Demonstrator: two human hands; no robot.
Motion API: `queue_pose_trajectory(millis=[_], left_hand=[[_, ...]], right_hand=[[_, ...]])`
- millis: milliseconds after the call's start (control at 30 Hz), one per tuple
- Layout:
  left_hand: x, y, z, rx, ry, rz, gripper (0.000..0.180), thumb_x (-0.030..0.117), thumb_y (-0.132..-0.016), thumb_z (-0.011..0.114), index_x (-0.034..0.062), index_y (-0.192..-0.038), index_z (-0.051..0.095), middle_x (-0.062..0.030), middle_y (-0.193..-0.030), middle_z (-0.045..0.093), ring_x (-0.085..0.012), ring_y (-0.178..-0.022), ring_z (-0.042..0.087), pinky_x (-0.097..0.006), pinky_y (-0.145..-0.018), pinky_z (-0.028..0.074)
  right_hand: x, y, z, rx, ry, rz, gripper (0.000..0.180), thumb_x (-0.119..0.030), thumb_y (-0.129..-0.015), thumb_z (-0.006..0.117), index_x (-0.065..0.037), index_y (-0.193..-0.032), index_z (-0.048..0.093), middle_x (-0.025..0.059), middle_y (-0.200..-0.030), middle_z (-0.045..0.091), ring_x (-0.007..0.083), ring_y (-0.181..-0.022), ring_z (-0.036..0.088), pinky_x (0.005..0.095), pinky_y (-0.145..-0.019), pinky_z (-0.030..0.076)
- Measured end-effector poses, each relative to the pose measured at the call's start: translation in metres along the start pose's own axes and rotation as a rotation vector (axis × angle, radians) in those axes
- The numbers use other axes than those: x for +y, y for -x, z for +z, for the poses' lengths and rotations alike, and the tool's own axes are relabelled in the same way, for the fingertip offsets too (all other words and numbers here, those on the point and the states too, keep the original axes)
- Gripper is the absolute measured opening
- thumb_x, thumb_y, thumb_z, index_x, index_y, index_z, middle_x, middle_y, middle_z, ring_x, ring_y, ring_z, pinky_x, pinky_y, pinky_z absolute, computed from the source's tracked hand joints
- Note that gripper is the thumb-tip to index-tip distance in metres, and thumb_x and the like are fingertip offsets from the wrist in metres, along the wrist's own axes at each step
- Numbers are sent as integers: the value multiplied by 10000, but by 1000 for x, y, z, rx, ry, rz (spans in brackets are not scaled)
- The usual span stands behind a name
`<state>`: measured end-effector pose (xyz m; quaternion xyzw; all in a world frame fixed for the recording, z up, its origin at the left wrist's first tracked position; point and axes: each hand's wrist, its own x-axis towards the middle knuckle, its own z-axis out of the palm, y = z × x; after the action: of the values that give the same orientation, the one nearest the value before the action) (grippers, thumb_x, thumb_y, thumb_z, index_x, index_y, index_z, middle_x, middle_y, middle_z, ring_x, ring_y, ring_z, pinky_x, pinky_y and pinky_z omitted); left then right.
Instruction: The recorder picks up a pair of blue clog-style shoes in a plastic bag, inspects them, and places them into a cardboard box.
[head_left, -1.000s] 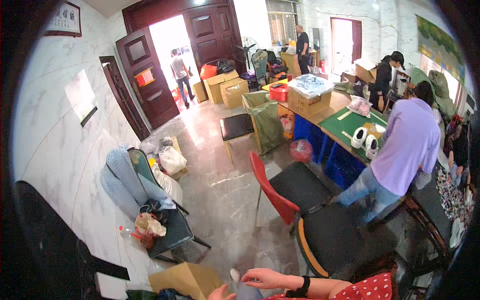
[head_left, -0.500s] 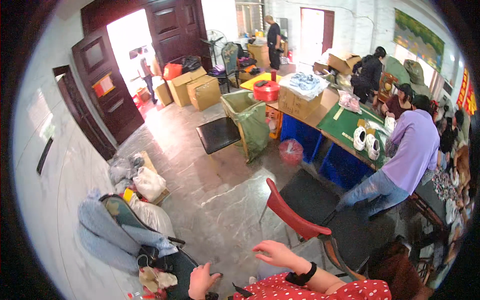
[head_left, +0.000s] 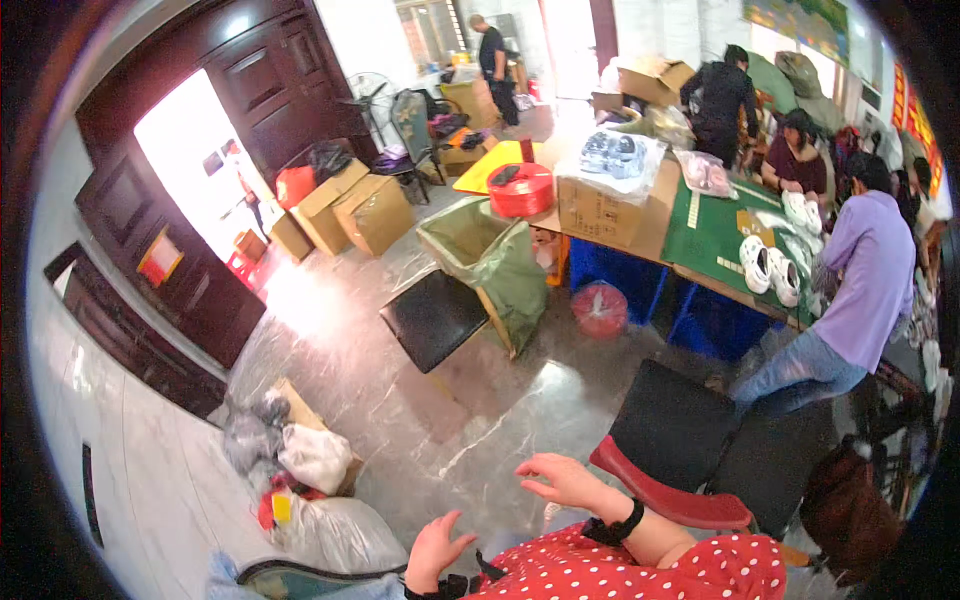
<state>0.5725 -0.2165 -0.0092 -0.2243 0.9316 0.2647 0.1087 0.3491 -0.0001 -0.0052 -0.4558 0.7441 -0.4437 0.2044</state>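
My left hand (head_left: pixel 437 548) is low in the view, fingers spread, holding nothing, just above a grey bag or chair back (head_left: pixel 300 572). My right hand (head_left: pixel 562 479) hovers open over the shiny stone floor (head_left: pixel 400 400), with a black band on its wrist and a red polka-dot sleeve behind it. Right beside my right forearm is a red-backed chair (head_left: pixel 668 496) with a black seat. Neither hand touches anything.
A black stool (head_left: pixel 433 316) and a green-lined bin (head_left: pixel 492 262) stand mid-floor. A person in a lilac shirt (head_left: pixel 865 285) leans at a green table (head_left: pixel 712 232) bearing white shoes. Cardboard boxes (head_left: pixel 360 208) sit by the open dark doors. Bags and clutter (head_left: pixel 300 462) lie along the left wall.
The view has swung left and down. My right hand has lifted and opened over the floor; my left hand stays low with its fingers spread. Earlier both hands were together at the lower edge.
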Motion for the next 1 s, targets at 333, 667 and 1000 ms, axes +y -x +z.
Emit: queue_pose_trajectory(millis=[333, 667, 1000], left_hand=[[-37, -239, -81, -134, -54, 102, 604, 437, -792, 722, 89, -1262, 573, -221, -1113, 644, -383, -1064, 600, -456, -886, 490], [4, -510, -202, -120, -229, 537, 527, 331, -771, 744, 60, -1185, 562, -198, -1053, 630, -390, -994, 602, -473, -837, 500], [98, -650, -187, -268, -218, 724, 568, 314, -794, 733, 33, -1249, 540, -206, -1056, 631, -392, -1007, 597, -460, -854, 493]], right_hand=[[71, -137, -39, 32, 153, 138, 307, -297, -892, 604, -97, -1124, 632, 116, -1065, 641, 326, -1015, 604, 425, -856, 498], [91, -221, -106, 723, 231, 665, 247, -235, -841, 673, -74, -1028, 656, 113, -974, 662, 317, -924, 634, 406, -797, 509], [144, -230, -149, 840, 191, 1027, 251, -207, -821, 682, -59, -1024, 667, 121, -961, 672, 305, -921, 644, 394, -802, 513]])
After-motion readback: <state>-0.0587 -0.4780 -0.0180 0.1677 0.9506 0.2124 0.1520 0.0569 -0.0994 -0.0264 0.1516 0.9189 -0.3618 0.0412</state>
